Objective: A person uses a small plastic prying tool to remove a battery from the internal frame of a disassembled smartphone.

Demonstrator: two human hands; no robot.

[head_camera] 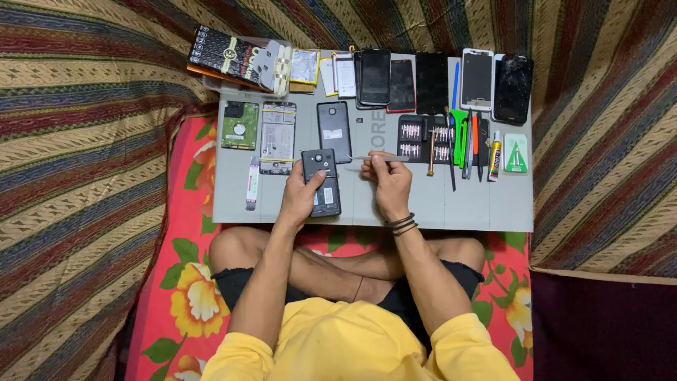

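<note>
My left hand [300, 197] rests on a dark phone [321, 182] that lies face down on the grey work mat [465, 204], its back with the camera lens facing up. My right hand [386, 180] holds thin metal tweezers [367, 158] between its fingers, their tip pointing left toward the phone's upper right corner. Dark bands sit around my right wrist. I sit cross-legged behind the mat in a yellow top.
A green drive board [240, 125], a phone frame [278, 137] and a black back cover [333, 130] lie left. Several phones [374, 76] and screens line the far edge. A bit case [423, 138], screwdrivers [469, 141], glue tube [495, 156] and green pad [515, 153] lie right.
</note>
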